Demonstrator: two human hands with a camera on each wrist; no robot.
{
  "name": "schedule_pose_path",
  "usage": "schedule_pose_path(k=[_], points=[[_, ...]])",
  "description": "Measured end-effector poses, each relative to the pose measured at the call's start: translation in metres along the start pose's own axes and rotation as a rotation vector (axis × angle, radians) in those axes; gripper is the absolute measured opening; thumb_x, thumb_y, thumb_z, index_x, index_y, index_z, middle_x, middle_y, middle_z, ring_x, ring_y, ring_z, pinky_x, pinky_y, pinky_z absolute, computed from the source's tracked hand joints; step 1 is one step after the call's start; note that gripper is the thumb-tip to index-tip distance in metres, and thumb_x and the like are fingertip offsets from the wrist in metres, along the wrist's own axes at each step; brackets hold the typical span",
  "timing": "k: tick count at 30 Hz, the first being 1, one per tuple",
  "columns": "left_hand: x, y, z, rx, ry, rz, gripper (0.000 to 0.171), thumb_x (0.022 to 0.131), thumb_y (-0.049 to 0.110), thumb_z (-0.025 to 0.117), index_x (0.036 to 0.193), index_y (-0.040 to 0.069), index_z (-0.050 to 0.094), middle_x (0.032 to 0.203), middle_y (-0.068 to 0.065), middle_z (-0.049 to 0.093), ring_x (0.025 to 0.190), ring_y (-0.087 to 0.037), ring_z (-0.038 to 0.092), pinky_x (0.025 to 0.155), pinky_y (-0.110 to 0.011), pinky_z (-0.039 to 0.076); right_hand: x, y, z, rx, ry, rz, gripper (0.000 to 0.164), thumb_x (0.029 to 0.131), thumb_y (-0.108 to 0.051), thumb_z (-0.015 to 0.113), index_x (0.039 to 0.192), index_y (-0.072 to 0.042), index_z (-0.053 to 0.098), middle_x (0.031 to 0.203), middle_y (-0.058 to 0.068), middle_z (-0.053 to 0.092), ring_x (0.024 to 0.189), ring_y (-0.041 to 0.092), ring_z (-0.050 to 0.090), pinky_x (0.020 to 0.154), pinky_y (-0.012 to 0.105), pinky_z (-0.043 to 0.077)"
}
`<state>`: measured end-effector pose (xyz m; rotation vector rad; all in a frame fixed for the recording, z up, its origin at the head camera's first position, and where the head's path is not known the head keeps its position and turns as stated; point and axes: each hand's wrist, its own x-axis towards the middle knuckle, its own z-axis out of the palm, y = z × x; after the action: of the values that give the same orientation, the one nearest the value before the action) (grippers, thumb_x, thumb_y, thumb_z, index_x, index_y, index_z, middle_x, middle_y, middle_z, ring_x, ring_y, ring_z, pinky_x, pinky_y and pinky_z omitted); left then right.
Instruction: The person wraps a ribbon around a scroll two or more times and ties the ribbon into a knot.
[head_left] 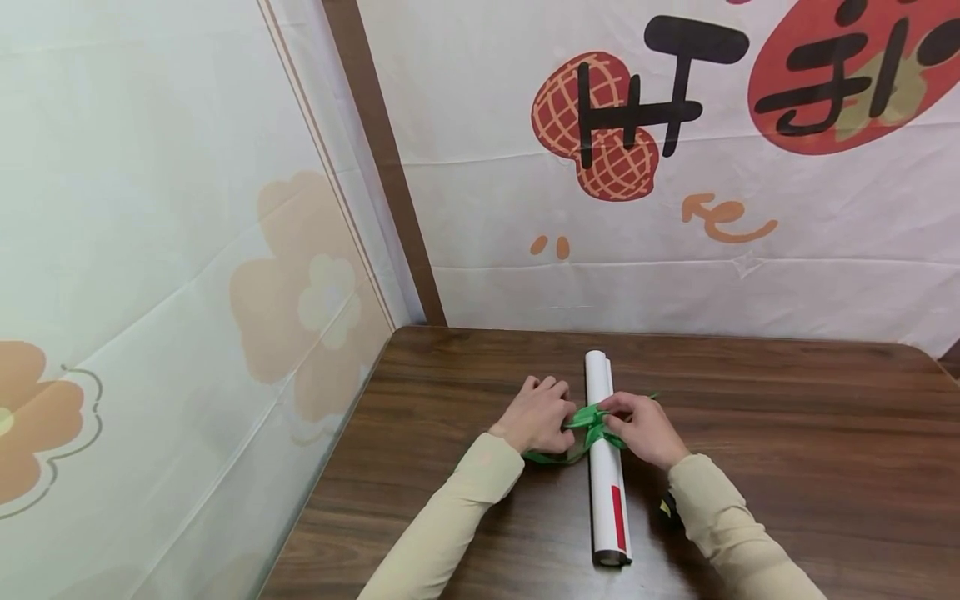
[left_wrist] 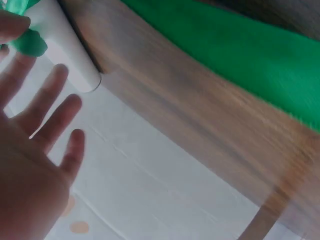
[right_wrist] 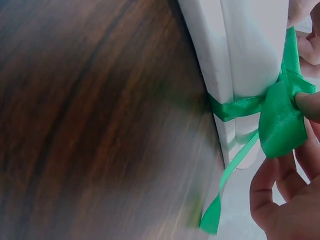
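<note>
A white paper roll [head_left: 604, 471] lies lengthwise on the table, a red strip [head_left: 618, 518] near its close end. Green ribbon [right_wrist: 239, 108] wraps round its middle and is looped into a bow. From the left, my left hand [head_left: 534, 418] pinches a part of the ribbon between thumb and index finger; its other fingers are spread in the left wrist view. On the right side of the roll, my right hand [head_left: 647, 429] pinches a green loop [right_wrist: 282, 122] of the bow. One ribbon tail [right_wrist: 212, 215] hangs loose past the roll in the right wrist view.
The brown wooden table [head_left: 787, 458] reaches back to a printed white cloth [head_left: 480, 200]. Another printed cloth [head_left: 187, 250] hangs along the left side. A small dark object with a yellow patch [head_left: 667, 507] lies beside my right sleeve.
</note>
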<state>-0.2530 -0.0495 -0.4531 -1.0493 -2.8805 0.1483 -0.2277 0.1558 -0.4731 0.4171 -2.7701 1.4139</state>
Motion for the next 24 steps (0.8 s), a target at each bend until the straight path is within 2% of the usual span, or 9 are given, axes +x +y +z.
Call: schedule_pose_path(k=[4,6,9,12,15,19,22,24], points=[[-0.004,-0.005,0.000,-0.013,-0.023,-0.034,0.015,0.079,0.039,0.061,0.070,0.026,0.060,0.097,0.007,0.056,0.095,-0.014,0.047,0.089,-0.037,0.037,0.000,0.002,0.001,0.008,0.014,-0.011,0.015,0.091,-0.005,0.062,0.105,-0.005,0.068,0.099,0.009,0.071,0.080,0.017,0.060,0.066,0.026,0.049],[-0.007,-0.006,-0.002,-0.052,-0.024,-0.035,0.018,0.078,0.038,0.062,0.065,0.026,0.057,0.092,0.008,0.054,0.092,-0.013,0.046,0.086,-0.035,0.037,0.000,0.003,0.002,0.004,0.028,-0.023,0.014,0.091,-0.005,0.062,0.104,-0.005,0.068,0.098,0.009,0.071,0.080,0.016,0.060,0.066,0.026,0.049],[-0.010,-0.006,-0.005,-0.213,-0.004,-0.018,0.022,0.078,0.034,0.064,0.061,0.025,0.052,0.091,0.010,0.053,0.090,-0.010,0.046,0.083,-0.031,0.035,-0.001,0.003,0.001,-0.005,0.046,-0.035,0.015,0.090,-0.005,0.062,0.103,-0.005,0.069,0.097,0.009,0.072,0.080,0.017,0.060,0.067,0.026,0.049],[-0.012,-0.005,-0.009,-0.435,0.038,0.020,0.024,0.079,0.026,0.067,0.061,0.022,0.052,0.094,0.011,0.055,0.091,-0.009,0.046,0.082,-0.029,0.032,-0.001,0.002,0.001,-0.015,0.053,-0.035,0.015,0.091,-0.005,0.062,0.104,-0.005,0.069,0.099,0.010,0.072,0.080,0.017,0.061,0.068,0.027,0.050],[-0.011,-0.005,-0.013,-0.550,0.064,0.055,0.022,0.081,0.022,0.067,0.065,0.021,0.052,0.085,0.010,0.056,0.086,-0.008,0.047,0.082,-0.028,0.032,0.000,0.002,0.000,-0.022,0.053,-0.030,0.015,0.091,-0.005,0.061,0.105,-0.005,0.069,0.100,0.010,0.072,0.081,0.017,0.061,0.068,0.028,0.050],[-0.011,-0.004,-0.014,-0.582,0.045,0.055,0.019,0.083,0.021,0.067,0.071,0.020,0.053,0.068,0.011,0.052,0.070,-0.005,0.047,0.083,-0.028,0.030,0.000,0.002,0.001,-0.023,0.053,-0.027,0.015,0.091,-0.005,0.061,0.104,-0.005,0.069,0.099,0.010,0.072,0.082,0.017,0.061,0.069,0.029,0.050],[-0.013,-0.005,-0.013,-0.601,0.031,0.029,0.013,0.084,0.020,0.067,0.080,0.020,0.054,0.065,0.012,0.051,0.064,-0.002,0.047,0.085,-0.030,0.028,0.000,0.003,0.001,-0.015,0.055,-0.031,0.014,0.091,-0.004,0.062,0.103,-0.005,0.069,0.098,0.010,0.072,0.081,0.017,0.061,0.069,0.029,0.050],[-0.016,-0.006,-0.013,-0.648,0.029,0.020,0.012,0.084,0.018,0.067,0.089,0.020,0.056,0.066,0.012,0.051,0.062,-0.001,0.048,0.090,-0.033,0.029,0.000,0.003,0.001,-0.011,0.055,-0.033,0.013,0.091,-0.004,0.062,0.102,-0.005,0.069,0.098,0.009,0.072,0.081,0.017,0.061,0.068,0.028,0.050]])
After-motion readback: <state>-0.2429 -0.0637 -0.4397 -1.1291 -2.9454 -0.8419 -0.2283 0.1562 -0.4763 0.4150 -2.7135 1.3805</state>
